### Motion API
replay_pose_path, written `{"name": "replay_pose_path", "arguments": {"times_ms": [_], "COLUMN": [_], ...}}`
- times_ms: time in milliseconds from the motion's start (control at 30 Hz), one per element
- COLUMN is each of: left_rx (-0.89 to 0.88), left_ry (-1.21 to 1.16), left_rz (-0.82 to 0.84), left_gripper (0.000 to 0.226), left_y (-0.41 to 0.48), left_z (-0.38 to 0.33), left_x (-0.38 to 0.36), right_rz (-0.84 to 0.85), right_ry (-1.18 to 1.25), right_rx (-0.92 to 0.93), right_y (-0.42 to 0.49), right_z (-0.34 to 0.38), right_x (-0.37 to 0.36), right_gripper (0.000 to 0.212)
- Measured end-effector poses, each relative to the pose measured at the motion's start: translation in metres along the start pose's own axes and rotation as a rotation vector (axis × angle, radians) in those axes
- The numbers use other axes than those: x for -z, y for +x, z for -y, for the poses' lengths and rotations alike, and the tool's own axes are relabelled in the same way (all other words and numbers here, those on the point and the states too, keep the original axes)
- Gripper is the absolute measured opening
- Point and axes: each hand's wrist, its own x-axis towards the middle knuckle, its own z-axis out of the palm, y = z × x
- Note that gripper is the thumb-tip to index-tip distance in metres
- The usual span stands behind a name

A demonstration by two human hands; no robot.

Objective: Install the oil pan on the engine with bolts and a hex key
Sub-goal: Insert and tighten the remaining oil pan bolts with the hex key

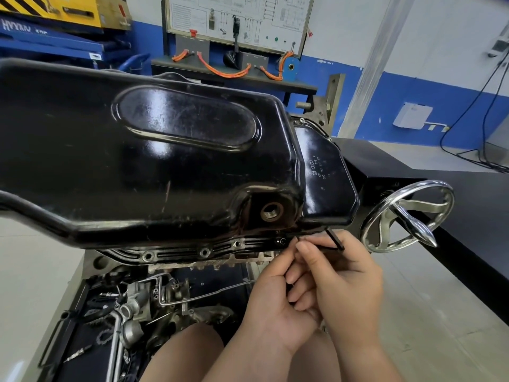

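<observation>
Low at the right of the frame, the two hands were pressed together just under the pan's near edge, and much of their work was hidden. The right hand (344, 282) pinched the black hex key (334, 239) in its fingertips. Only the key's long arm, rising past the knuckles, and a short tip near the flange (176, 253) showed. The left hand (275, 304) had its fingers curled against the right one, and it could not be told whether it gripped anything. The key's tip lay just beside a dark bolt (282, 241) at the flange's right end; whether it sat in the bolt's head was too small to make out. Three ringed spots further left along the flange could have been bolts or bare holes. Both forearms were cut off by the bottom edge.

The oil pan (137, 161) filled the middle and left of the frame, lying bottom-up on the engine (154, 301), with its left end cut off. It was glossy black and scratched, with a raised oval panel on top and an open threaded drain hole (272, 211) recessed at its near right corner. A chrome handwheel (407, 216) stood just right of it.
</observation>
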Motion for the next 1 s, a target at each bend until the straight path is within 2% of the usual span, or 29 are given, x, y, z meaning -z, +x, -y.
{"name": "replay_pose_path", "arguments": {"times_ms": [67,167,300,367,533,667,833,933,1000], "left_rx": [0.000,0.004,0.022,0.017,0.025,0.030,0.024,0.006,-0.005], "left_ry": [-0.007,0.013,0.026,0.010,0.003,-0.018,0.015,0.021,0.016], "left_rz": [-0.017,-0.028,-0.024,-0.032,-0.058,-0.064,-0.037,-0.030,-0.040], "left_gripper": [0.035,0.034,0.034,0.032,0.041,0.036,0.037,0.029,0.033], "left_y": [0.000,0.000,-0.001,-0.001,-0.001,-0.001,-0.001,-0.003,-0.003], "left_z": [0.000,0.002,0.003,0.002,0.001,0.000,0.000,-0.001,-0.002], "left_x": [-0.001,-0.002,-0.001,-0.001,0.000,-0.002,0.000,-0.001,-0.002], "right_rz": [0.038,0.024,-0.122,-0.132,-0.077,-0.048,-0.145,-0.126,-0.072], "right_ry": [0.035,0.032,0.002,0.038,0.029,0.039,-0.023,0.038,0.057], "right_rx": [0.001,0.007,-0.011,-0.031,-0.004,0.013,-0.012,-0.065,-0.071], "right_y": [-0.002,-0.009,-0.013,-0.011,-0.010,-0.016,-0.013,-0.009,-0.007], "right_z": [-0.002,-0.006,-0.004,-0.003,0.000,-0.005,-0.007,-0.005,-0.005], "right_x": [0.000,0.000,-0.003,-0.004,-0.006,-0.004,-0.004,-0.003,-0.003], "right_gripper": [0.018,0.031,0.014,0.006,0.015,0.029,0.007,0.006,0.010]}}
